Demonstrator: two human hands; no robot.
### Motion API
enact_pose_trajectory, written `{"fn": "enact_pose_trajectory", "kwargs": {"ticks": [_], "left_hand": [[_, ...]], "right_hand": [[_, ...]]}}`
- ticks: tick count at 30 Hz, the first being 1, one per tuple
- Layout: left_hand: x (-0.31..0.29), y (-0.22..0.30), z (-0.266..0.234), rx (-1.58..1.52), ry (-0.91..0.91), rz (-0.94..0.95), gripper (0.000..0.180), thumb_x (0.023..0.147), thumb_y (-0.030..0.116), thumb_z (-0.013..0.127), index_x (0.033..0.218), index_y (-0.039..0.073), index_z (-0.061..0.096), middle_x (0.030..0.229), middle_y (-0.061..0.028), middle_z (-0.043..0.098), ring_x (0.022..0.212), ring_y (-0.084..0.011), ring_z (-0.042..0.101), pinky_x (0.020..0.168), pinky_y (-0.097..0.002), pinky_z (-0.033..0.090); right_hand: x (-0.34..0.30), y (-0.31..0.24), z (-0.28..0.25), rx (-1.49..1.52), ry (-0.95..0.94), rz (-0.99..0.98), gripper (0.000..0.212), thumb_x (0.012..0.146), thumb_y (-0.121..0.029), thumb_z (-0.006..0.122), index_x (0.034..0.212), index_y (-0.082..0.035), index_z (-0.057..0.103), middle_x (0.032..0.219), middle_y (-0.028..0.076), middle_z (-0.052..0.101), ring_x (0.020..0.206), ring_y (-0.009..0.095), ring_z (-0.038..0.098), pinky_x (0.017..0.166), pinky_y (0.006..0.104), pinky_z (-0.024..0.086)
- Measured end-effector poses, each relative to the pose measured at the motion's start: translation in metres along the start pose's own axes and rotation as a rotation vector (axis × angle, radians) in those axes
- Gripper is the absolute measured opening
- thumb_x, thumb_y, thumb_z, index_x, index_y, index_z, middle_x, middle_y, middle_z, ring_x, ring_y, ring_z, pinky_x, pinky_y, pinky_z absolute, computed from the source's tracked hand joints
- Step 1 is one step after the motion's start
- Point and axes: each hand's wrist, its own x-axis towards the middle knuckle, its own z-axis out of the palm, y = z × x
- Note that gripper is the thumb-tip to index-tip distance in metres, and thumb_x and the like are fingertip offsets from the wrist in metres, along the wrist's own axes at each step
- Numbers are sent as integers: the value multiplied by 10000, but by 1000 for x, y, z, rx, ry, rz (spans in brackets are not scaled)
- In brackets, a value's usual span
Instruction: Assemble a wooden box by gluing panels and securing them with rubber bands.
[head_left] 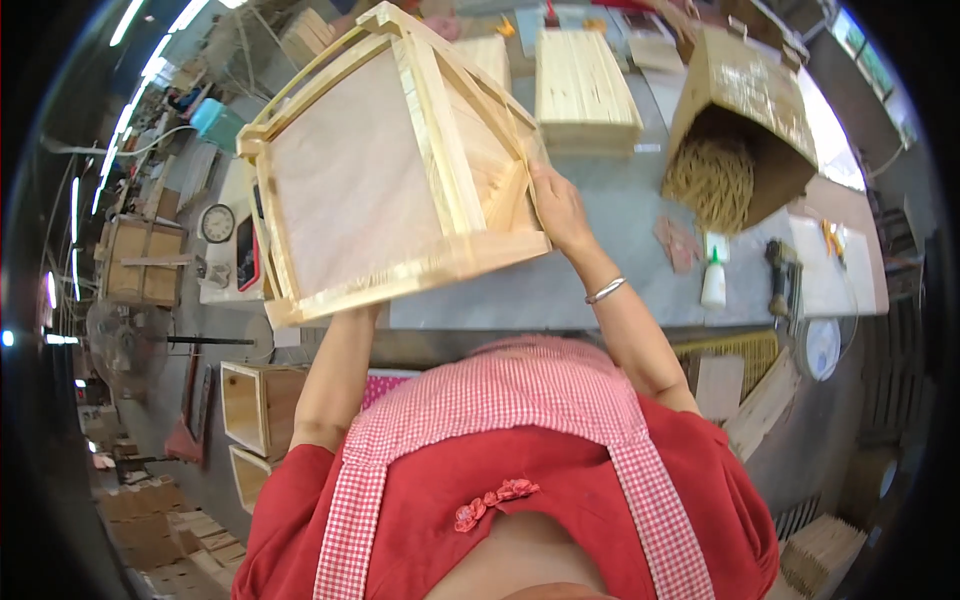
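Note:
A pale wooden box (345, 185) is raised and tilted above the workbench (460, 305). Square strips frame its edges, and a light panel fills the side turned toward me. My right hand (562, 208) grips its right side, with the fingers partly hidden behind the wood. On that wrist is a silver bangle (605, 290). My left forearm (340, 365) reaches up beneath the box, which hides the left hand and its fingers.
Beyond the box lie stacked wooden boards (585, 90). To the right stand an open carton (745, 95) of tan strips, a white glue bottle (714, 280) and a dark power tool (783, 275). On the left are a round clock (216, 223), a fan (125, 340) and open wooden boxes (258, 405).

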Motion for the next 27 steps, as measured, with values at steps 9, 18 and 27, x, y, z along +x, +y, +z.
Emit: {"fn": "enact_pose_trajectory", "kwargs": {"ticks": [9,18,27], "left_hand": [[7,102,-64,-147,-131,303,686,1027,565,340,1428,23,470,1419,-160,538,1258,-285,553,1078,-424,437],[11,96,-13,-418,-161,340,671,1034,540,357,1464,28,415,1476,-133,477,1323,-286,486,1114,-433,396],[-3,21,-30,-387,79,466,575,1027,469,422,1424,54,457,1445,-109,500,1306,-280,490,1109,-437,397]], "right_hand": [[103,-111,8,325,1,-403,524,1048,-390,420,1235,60,611,1192,92,650,1080,161,575,958,306,424],[60,-117,14,467,-187,-367,640,1086,-448,251,1365,62,519,1283,93,616,1164,154,560,1027,301,411],[40,-60,12,544,-148,-306,489,1064,-314,331,1280,50,575,1229,92,630,1130,167,558,979,308,434]]}}
